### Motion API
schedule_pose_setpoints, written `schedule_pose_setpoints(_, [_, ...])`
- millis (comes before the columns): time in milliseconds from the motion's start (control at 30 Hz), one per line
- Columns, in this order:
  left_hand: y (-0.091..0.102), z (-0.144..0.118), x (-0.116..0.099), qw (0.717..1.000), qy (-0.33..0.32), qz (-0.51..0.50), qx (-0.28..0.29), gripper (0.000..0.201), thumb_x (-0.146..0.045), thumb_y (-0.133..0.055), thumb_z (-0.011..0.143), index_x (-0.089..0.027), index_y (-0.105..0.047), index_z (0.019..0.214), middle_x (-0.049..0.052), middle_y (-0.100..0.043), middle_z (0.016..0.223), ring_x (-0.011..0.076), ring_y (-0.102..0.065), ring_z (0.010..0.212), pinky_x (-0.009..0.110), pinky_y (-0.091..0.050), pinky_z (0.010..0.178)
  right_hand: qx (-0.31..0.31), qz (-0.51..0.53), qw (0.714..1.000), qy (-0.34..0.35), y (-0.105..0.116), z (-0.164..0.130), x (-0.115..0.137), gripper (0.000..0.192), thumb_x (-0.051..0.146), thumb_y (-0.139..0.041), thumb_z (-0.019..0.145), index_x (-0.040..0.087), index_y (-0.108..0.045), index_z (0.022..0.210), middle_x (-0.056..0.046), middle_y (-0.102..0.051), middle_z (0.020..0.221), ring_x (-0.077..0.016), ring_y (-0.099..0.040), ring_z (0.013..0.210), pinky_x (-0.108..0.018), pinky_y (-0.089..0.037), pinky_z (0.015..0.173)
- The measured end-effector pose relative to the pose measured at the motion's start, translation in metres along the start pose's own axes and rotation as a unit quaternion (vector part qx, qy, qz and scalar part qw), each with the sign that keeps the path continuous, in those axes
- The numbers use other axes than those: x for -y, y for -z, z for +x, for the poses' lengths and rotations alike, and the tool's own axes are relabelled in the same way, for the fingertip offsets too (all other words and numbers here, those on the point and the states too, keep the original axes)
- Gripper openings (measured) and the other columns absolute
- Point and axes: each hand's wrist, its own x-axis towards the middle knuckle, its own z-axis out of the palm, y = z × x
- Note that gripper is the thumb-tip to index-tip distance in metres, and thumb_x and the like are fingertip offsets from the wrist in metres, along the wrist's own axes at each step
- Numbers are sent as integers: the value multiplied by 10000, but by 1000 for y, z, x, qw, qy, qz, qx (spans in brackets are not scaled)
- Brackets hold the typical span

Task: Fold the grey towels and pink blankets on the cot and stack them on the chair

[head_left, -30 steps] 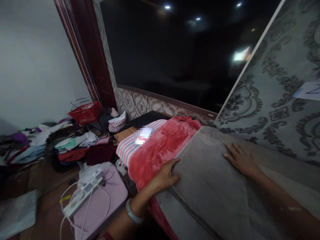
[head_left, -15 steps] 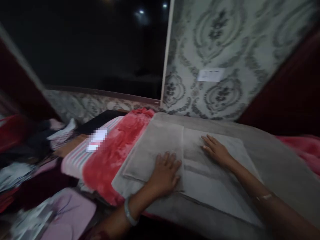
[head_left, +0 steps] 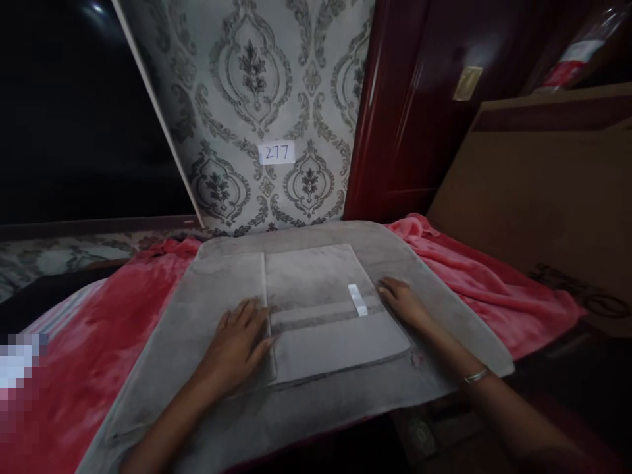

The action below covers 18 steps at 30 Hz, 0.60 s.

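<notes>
Both hands lie flat and open on a folded grey towel (head_left: 326,309), gripping nothing. The left hand (head_left: 239,339) presses palm down, fingers spread, across the towel's left fold line, where a narrower flap meets the wider middle panel. The right hand (head_left: 402,301) rests at the towel's right edge, fingertips pointing toward a small white label (head_left: 357,299) sewn near a woven band that runs across the cloth. A thin bangle (head_left: 474,376) circles the right wrist.

The folded towel sits on top of a larger grey towel or mat (head_left: 444,329) spread out beneath it, which reaches well past it on every side. Under that lies a fluffy red blanket (head_left: 474,276), showing on both the left and the right; at the far left its striped edge (head_left: 59,316) shows.

Behind stands a wall covered in grey damask wallpaper (head_left: 247,99), with a small white slip reading 277 (head_left: 276,153) stuck to it. To the left of the wall is a large dark pane (head_left: 69,118), to the right a glossy dark red wooden panel (head_left: 409,112), and further right a big brown cardboard sheet (head_left: 538,178) leans close beside the blanket.
</notes>
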Motion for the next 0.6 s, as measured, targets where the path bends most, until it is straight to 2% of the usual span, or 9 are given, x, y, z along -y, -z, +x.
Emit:
schedule_pose_setpoints(67, [-4, 3, -10, 999, -37, 0, 15, 615, -463, -514, 949, -272, -450, 1530, 118, -305, 1656, 373, -240, 1536, 649, -262, 1192, 14, -29, 999, -4, -1, -4, 12, 422, 328, -412, 995, 130, -695, 1237, -158, -653, 1340, -267, -590, 1253, -392, -429, 1094])
schedule_pose_setpoints(133, [-15, 0, -20, 998, -57, 2, 38, 639, -449, -550, 934, -284, -433, 1540, 117, -285, 1660, 386, -200, 1544, 675, -233, 1193, 11, -62, 998, -25, -3, -7, 23, 400, 344, -432, 996, 129, -716, 1179, -167, -664, 1307, -279, -600, 1216, -392, -446, 1054])
schedule_pose_setpoints(233, [-32, -9, -29, 998, -55, 4, 31, 623, -425, -525, 954, -269, -418, 1548, 121, -259, 1666, 372, -155, 1555, 679, -173, 1213, -8, -92, 995, -47, -5, -9, 33, 333, 333, -487, 971, 152, -733, 1103, -166, -694, 1219, -292, -618, 1152, -394, -465, 997])
schedule_pose_setpoints(333, [-37, -15, -31, 998, -54, -4, 30, 625, -429, -515, 964, -261, -404, 1555, 114, -243, 1673, 358, -136, 1561, 660, -150, 1230, -2, -87, 995, -53, -7, -8, 34, 306, 312, -510, 954, 141, -722, 1094, -178, -711, 1147, -294, -647, 1098, -381, -482, 949])
schedule_pose_setpoints(500, [-32, -19, -30, 997, -61, -34, 32, 610, -406, -550, 952, -278, -434, 1536, 107, -278, 1665, 362, -137, 1561, 675, -129, 1230, 49, 51, 991, -114, -6, -6, 24, 344, 354, -616, 868, 166, -691, 1146, -141, -751, 1072, -288, -714, 977, -356, -544, 824])
schedule_pose_setpoints(600, [-32, -21, -28, 994, -86, -55, 28, 586, -368, -560, 952, -318, -445, 1524, 84, -300, 1660, 346, -147, 1562, 678, -113, 1232, 75, 213, 966, -127, 1, -17, 20, 433, 387, -652, 810, 188, -678, 1195, -119, -753, 1113, -285, -721, 1002, -361, -577, 825])
